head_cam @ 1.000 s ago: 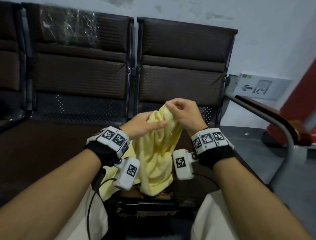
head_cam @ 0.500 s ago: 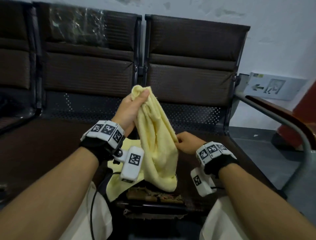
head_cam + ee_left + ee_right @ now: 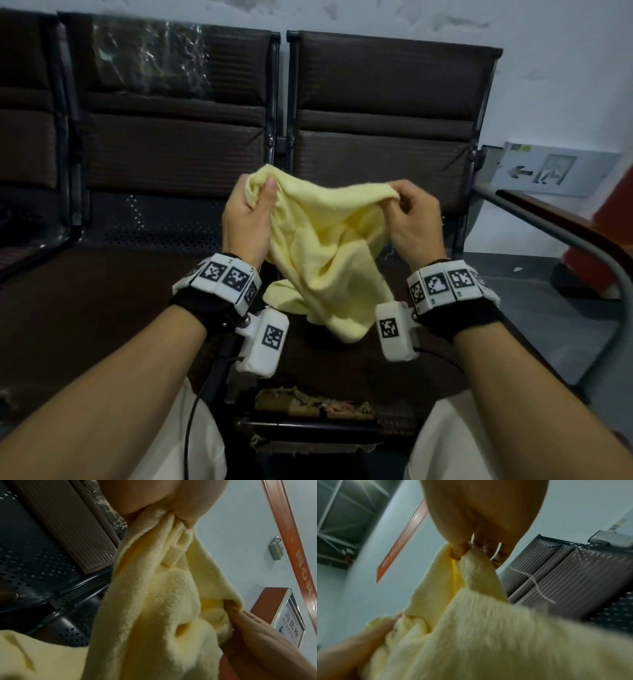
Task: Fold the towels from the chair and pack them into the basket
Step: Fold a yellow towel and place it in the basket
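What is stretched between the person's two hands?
A yellow towel: the left hand grips one end, the right hand pinches the other. The head view shows it best.

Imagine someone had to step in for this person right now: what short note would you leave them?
Left hand: grips one bunched end of the soft pale yellow terry towel.
Right hand: pinches the towel's upper edge further along.
The towel hangs crumpled between both hands, above the dark brown chair seat; a second piece of yellow cloth lies on the seat below.
Done: towel lifted. No fold is made yet.
Left: spread it, fold it, pack it. No basket shows in any view.
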`<state>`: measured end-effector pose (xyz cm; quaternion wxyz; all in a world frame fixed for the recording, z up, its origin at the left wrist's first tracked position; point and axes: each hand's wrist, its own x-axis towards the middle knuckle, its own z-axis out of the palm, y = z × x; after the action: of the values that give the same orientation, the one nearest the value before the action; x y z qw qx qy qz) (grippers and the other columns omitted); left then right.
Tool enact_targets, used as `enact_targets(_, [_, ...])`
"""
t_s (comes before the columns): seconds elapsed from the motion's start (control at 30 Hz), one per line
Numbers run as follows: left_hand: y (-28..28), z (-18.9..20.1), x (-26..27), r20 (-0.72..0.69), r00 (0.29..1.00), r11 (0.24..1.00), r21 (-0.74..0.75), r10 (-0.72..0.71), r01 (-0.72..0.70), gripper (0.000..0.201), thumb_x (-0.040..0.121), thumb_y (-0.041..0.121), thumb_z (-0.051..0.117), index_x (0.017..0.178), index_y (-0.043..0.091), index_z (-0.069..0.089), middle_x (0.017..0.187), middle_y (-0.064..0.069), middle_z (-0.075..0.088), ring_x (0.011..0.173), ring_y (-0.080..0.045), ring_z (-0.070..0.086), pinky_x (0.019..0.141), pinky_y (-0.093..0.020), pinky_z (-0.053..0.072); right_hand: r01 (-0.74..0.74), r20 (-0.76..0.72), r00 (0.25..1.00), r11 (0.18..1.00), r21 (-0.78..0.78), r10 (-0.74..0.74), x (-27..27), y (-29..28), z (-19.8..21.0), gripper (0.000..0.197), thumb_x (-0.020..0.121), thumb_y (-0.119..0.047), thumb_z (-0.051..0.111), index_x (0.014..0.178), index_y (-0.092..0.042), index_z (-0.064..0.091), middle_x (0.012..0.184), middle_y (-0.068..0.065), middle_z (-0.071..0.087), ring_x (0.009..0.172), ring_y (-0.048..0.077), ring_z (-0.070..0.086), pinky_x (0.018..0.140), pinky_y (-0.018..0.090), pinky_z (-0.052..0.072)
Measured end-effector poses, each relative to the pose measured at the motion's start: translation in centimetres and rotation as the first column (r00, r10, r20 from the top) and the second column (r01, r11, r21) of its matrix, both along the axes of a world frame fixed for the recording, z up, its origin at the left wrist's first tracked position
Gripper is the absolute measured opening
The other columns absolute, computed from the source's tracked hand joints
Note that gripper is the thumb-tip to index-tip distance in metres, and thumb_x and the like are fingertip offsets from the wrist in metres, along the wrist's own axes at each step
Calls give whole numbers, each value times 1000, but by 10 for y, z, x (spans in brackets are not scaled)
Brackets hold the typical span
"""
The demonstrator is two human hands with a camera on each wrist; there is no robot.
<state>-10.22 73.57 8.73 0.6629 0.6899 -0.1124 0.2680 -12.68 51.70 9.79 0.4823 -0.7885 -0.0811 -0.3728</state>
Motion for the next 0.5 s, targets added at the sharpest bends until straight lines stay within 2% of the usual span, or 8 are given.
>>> enact_targets(0.07, [0, -4, 1, -59, 998, 989, 140, -28, 36, 17, 89, 39, 57, 80, 25, 58, 79, 6, 63, 77, -13, 61, 76, -40, 50, -27, -130, 991, 992, -122, 11, -2, -1, -11, 17, 90, -8, 58, 88, -22, 67, 83, -8, 66, 83, 11, 61, 75, 30, 51])
enact_targets(0.13, [-4, -10, 1, -114, 989, 936, 329, -92, 125, 11, 86, 38, 62, 89, 28, 59, 85, 11, 64, 80, -4, 60, 75, -31, 48, -125, -251, 966, 965, -229, 66, -6, 0, -21, 20, 90, -10, 59, 87, -27, 68, 86, -8, 68, 86, 11, 63, 79, 32, 51])
enact_targets(0.17, [-7, -13, 0, -149, 979, 888, 418, -141, 191, 19, 84, 40, 65, 100, 31, 59, 95, 13, 64, 87, -2, 59, 80, -27, 46, -175, -297, 950, 952, -252, 96, -8, 2, -24, 20, 89, -12, 61, 85, -29, 69, 86, -9, 69, 87, 10, 63, 79, 31, 52])
enact_targets(0.23, [-15, -20, -3, -278, 919, 736, 553, -279, 391, 51, 79, 46, 67, 125, 34, 50, 122, 15, 55, 109, -2, 52, 92, -25, 43, -226, -316, 937, 947, -229, 147, -10, 4, -25, 20, 87, -13, 64, 80, -32, 69, 82, -11, 70, 82, 5, 64, 75, 26, 51])
enact_targets(0.27, [-19, -23, -7, -355, 873, 651, 583, -334, 486, 57, 78, 49, 67, 130, 34, 48, 125, 15, 54, 112, -3, 52, 93, -26, 44, -239, -296, 939, 952, -192, 176, -12, 4, -23, 21, 85, -12, 66, 78, -32, 68, 80, -12, 69, 78, 3, 63, 73, 22, 49])
enact_targets(0.33, [-26, -27, -13, -417, 827, 544, 624, -376, 562, 43, 80, 47, 66, 119, 29, 59, 107, 12, 64, 97, -6, 60, 83, -26, 48, -272, -248, 939, 956, -114, 237, -13, 5, -20, 23, 83, -11, 69, 76, -32, 66, 78, -13, 68, 73, 0, 62, 69, 16, 47])
enact_targets(0.4, [-29, -27, -14, -379, 852, 585, 619, -362, 524, 24, 85, 37, 65, 103, 20, 68, 92, 2, 69, 85, -13, 63, 78, -34, 48, -297, -229, 936, 950, -100, 268, -16, 6, -17, 21, 81, -11, 71, 77, -31, 65, 77, -13, 67, 72, -3, 60, 67, 13, 46])
enact_targets(0.5, [-26, -20, -12, -308, 884, 743, 483, -351, 463, 12, 90, 24, 60, 95, 18, 68, 92, -2, 69, 88, -19, 64, 86, -40, 49, -311, -295, 916, 946, -97, 271, -20, 2, -21, 20, 73, -19, 80, 80, -29, 64, 76, -13, 64, 70, -3, 57, 66, 12, 44])
